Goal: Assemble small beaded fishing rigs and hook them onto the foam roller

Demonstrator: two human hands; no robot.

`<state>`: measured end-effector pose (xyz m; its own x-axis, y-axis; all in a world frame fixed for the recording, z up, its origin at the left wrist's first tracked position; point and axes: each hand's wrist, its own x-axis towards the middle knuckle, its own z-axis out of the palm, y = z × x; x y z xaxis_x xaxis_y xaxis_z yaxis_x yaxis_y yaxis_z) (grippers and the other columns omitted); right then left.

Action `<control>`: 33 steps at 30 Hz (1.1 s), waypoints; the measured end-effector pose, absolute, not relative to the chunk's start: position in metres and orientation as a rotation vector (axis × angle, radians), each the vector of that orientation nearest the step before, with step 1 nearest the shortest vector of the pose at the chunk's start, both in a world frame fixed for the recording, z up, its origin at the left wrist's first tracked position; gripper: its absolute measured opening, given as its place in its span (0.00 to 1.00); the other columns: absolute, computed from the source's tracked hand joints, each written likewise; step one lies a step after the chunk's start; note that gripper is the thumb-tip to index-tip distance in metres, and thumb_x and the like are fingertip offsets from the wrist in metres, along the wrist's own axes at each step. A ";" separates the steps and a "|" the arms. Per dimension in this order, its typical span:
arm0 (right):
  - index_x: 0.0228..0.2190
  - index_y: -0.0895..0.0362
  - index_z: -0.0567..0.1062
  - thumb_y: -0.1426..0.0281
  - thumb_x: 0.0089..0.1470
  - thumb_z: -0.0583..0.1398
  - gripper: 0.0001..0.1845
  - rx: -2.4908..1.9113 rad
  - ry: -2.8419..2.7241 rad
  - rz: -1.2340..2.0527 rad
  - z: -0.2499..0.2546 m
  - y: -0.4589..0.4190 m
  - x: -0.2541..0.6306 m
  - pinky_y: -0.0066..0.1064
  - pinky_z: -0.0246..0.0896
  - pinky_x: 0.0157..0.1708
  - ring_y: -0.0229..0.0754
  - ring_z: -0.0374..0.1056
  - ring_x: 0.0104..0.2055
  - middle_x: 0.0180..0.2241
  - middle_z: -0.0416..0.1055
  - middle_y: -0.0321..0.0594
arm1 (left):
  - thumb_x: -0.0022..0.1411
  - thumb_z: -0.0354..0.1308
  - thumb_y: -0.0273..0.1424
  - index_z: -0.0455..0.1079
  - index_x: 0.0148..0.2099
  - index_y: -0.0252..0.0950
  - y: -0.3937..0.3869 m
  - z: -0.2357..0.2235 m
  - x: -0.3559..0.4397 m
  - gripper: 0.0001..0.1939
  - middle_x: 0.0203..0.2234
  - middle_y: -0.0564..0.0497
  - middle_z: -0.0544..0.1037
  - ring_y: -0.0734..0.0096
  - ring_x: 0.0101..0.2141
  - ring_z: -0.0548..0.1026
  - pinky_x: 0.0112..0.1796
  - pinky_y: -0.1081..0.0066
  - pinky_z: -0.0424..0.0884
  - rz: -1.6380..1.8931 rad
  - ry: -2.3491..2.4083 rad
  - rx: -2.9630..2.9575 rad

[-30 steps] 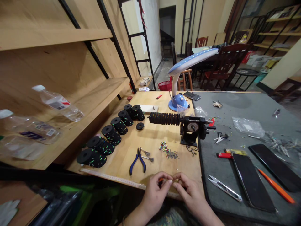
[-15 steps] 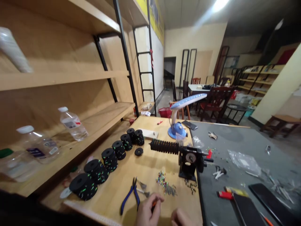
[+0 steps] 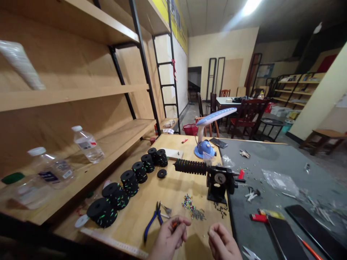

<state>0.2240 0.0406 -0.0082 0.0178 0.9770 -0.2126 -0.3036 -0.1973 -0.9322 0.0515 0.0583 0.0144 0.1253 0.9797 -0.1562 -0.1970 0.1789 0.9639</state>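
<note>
Head view. Gripping, with curled fingers of the left hand [image 3: 173, 234], a small orange piece [image 3: 174, 224], at six o'clock. Curling the fingers of the right hand [image 3: 221, 242] in toward the thumb, between five and six o'clock, well apart from the left; not showing clearly whether holding anything. Keeping both hands low over a pale wooden tabletop [image 3: 173, 196].

Showing blue-handled pliers [image 3: 154, 221] beside the left hand, between six and seven o'clock, with one handle running partly behind it. Showing multicoloured beads [image 3: 188, 202] next to small grey metal bits [image 3: 200, 215], between five and six o'clock, just beyond the hands. Lying at about five o'clock: small brass-coloured bits [image 3: 221, 210].

Standing between four and five o'clock: a black dial machine [image 3: 219, 178], carrying a ribbed black roll [image 3: 190, 167] pointing toward nine o'clock. Standing at four o'clock from centre: a blue desk lamp [image 3: 204, 147]. Running in a line from seven-thirty toward centre: seven black rolls with green flecks [image 3: 102, 213], with a flat black disc [image 3: 162, 173] lying beside. Resting on the grey mat [image 3: 252, 159] at four o'clock: a dark phone [image 3: 287, 236] and a red lighter [image 3: 258, 217].
</note>
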 end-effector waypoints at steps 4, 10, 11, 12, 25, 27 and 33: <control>0.24 0.54 0.65 0.41 0.41 0.62 0.29 -1.159 -0.864 1.451 0.001 0.032 0.218 0.21 0.36 0.17 0.29 0.41 0.16 0.15 0.47 0.23 | 0.46 0.66 0.51 0.72 0.31 0.31 0.051 0.024 0.063 0.25 0.14 0.60 0.62 0.83 0.17 0.54 0.20 0.77 0.47 1.025 1.106 0.970; 0.24 0.56 0.68 0.43 0.47 0.59 0.27 -1.208 -1.055 1.253 -0.006 0.025 0.215 0.23 0.48 0.20 0.32 0.51 0.20 0.19 0.55 0.27 | 0.45 0.68 0.47 0.72 0.33 0.33 0.059 0.023 0.074 0.22 0.16 0.60 0.63 0.80 0.18 0.57 0.21 0.78 0.52 0.975 1.080 0.978; 0.24 0.56 0.68 0.44 0.49 0.58 0.27 -1.210 -1.107 1.234 -0.007 0.025 0.216 0.24 0.50 0.20 0.33 0.53 0.20 0.19 0.57 0.28 | 0.47 0.67 0.46 0.71 0.31 0.33 0.061 0.023 0.074 0.21 0.15 0.60 0.62 0.80 0.18 0.56 0.21 0.77 0.52 0.981 1.084 0.989; 0.24 0.56 0.68 0.45 0.51 0.57 0.26 -1.218 -1.173 1.210 -0.008 0.025 0.218 0.24 0.52 0.21 0.34 0.55 0.20 0.19 0.58 0.29 | 0.49 0.66 0.45 0.69 0.29 0.33 0.062 0.023 0.074 0.19 0.15 0.60 0.61 0.80 0.18 0.56 0.21 0.77 0.52 0.995 1.091 1.016; 0.51 0.56 0.68 0.51 0.57 0.54 0.28 -1.095 -1.478 1.277 0.003 0.030 0.215 0.29 0.67 0.26 0.42 0.71 0.29 0.31 0.75 0.44 | 0.63 0.52 0.30 0.71 0.29 0.35 0.040 0.026 0.059 0.11 0.23 0.48 0.76 0.68 0.26 0.73 0.29 0.74 0.65 1.054 1.232 1.833; 0.45 0.58 0.71 0.49 0.57 0.53 0.27 -1.129 -1.515 1.298 0.000 0.032 0.212 0.26 0.63 0.23 0.39 0.66 0.23 0.23 0.70 0.37 | 0.62 0.52 0.29 0.71 0.28 0.35 0.039 0.024 0.056 0.11 0.22 0.48 0.75 0.69 0.25 0.73 0.28 0.74 0.64 1.053 1.275 1.868; 0.24 0.55 0.72 0.53 0.57 0.54 0.20 -1.243 -1.717 1.013 -0.008 0.035 0.215 0.24 0.58 0.24 0.37 0.63 0.22 0.20 0.68 0.34 | 0.62 0.52 0.28 0.71 0.30 0.36 0.043 0.022 0.044 0.09 0.22 0.50 0.74 0.70 0.25 0.72 0.27 0.74 0.63 0.933 1.373 2.003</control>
<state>0.2154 0.0352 -0.0083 -0.2260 0.9651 0.1325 0.3513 0.2076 -0.9129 0.0440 0.0430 0.0219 0.2435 0.9393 0.2416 0.5705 -0.3401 0.7476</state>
